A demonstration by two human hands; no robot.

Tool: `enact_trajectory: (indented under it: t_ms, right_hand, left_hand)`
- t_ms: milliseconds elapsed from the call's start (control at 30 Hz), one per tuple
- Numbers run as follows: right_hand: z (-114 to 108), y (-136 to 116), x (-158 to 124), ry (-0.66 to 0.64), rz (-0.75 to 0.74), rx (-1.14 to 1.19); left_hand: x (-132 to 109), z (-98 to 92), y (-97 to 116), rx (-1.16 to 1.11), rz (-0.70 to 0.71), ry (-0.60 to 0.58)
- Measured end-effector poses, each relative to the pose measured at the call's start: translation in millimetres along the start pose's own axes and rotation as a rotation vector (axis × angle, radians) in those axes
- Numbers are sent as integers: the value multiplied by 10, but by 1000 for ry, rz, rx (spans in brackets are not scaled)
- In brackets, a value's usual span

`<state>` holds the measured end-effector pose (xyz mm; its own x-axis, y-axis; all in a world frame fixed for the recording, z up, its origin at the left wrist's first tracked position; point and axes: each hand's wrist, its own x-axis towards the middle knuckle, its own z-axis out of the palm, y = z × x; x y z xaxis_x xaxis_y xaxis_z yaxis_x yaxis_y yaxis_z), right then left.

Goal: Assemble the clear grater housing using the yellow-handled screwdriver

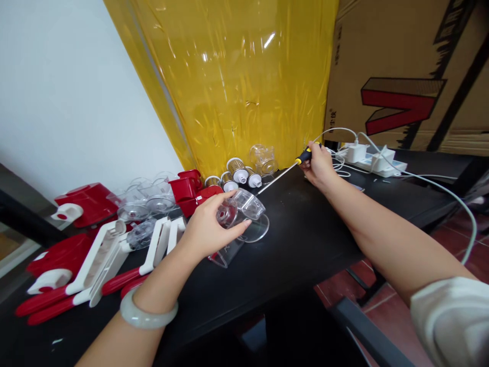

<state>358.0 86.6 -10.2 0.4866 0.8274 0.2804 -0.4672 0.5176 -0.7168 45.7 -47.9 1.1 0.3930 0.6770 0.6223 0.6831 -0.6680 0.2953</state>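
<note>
My left hand (210,224) is closed around a clear plastic part (248,204) with a rounded hollow body, held low over the black table. In my right hand (319,164) is a screwdriver (304,154) with a black and yellow handle, gripped from above. Its long metal shaft slants down to the left, and the tip reaches the clear part; whether it touches a screw I cannot tell. A clear round disc (259,229) shows just below the part, and a clear flat-sided piece (226,255) lies under my left hand.
Metal grater drums (237,171) with white ends stand by the yellow plastic sheet (244,76). Left lie red housings (89,204), clear parts (141,199) and white arms with red handles (95,265). A power strip (376,162) with chargers and white cables sits right, before a cardboard box (382,51).
</note>
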Motion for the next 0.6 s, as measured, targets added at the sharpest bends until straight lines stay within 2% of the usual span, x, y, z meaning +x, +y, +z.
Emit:
enact_trajectory:
  t_ms: [433, 600]
  right_hand:
    - [54, 37, -63, -53, -14, 0]
    - [6, 61, -5, -55, -53, -24]
  left_hand:
    - [-5, -50, -42, 18, -23, -85]
    - [4, -54, -54, 32, -10, -95]
